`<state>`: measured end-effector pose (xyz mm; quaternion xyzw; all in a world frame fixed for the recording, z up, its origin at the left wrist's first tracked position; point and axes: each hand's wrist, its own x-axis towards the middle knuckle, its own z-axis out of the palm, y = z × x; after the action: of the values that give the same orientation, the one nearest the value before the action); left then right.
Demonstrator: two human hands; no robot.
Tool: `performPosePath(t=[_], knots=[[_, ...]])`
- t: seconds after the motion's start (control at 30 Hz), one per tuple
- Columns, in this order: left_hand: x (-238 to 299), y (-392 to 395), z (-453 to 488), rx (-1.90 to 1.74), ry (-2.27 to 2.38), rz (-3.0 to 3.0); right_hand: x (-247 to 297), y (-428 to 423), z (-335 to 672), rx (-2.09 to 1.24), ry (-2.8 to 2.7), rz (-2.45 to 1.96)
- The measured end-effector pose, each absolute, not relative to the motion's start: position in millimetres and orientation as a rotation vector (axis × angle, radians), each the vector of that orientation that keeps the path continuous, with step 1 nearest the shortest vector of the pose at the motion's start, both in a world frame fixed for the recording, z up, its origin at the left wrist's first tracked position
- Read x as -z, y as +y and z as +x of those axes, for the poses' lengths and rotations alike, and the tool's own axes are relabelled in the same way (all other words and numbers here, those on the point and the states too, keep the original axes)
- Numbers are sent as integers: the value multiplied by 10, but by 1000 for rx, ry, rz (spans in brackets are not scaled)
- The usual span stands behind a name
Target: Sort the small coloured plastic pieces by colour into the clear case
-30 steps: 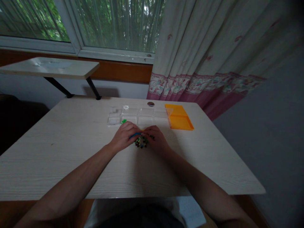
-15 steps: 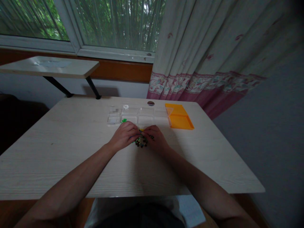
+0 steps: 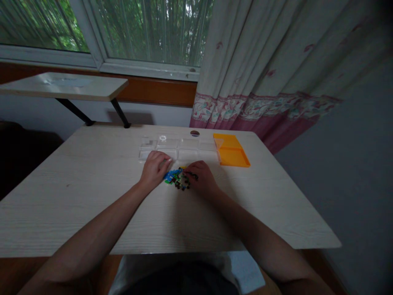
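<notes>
A small heap of coloured bits, blue, green, yellow and dark, lies on the pale wooden table. My left hand reaches over the near edge of a clear compartment box, fingers curled as in a pinch; what they hold is hidden. My right hand rests at the heap's right side with curled fingertips touching the bits.
An orange lid or tray lies right of the clear box. A small dark round spot sits behind the box. A second table stands by the window at the back left. A curtain hangs at the right.
My left hand has moved off the heap, up and left to the clear box, uncovering blue and green bits. My right hand has stayed by the heap.
</notes>
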<state>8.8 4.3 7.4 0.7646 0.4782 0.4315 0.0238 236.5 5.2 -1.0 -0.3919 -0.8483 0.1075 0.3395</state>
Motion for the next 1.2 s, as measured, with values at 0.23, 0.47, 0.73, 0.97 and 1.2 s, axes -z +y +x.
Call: performPosePath(t=[0.23, 0.47, 0.73, 0.97, 1.2], knots=[[-112, 48, 49, -1339, 1560, 2330, 32, 35, 2366, -251, -2300, -980], [-71, 103, -9, -1371, 1657, 2275, 33, 20, 2353, -238, -2371, -879], [-11, 143, -44, -1381, 1754, 2245, -17, -33, 2350, -171, -2436, -882], [-14, 135, -34, -1367, 1753, 2258, -48, -38, 2360, -174, -2432, -954], [-5, 137, -34, -1392, 1754, 2246, -86, -72, 2375, -105, -2433, -1013]])
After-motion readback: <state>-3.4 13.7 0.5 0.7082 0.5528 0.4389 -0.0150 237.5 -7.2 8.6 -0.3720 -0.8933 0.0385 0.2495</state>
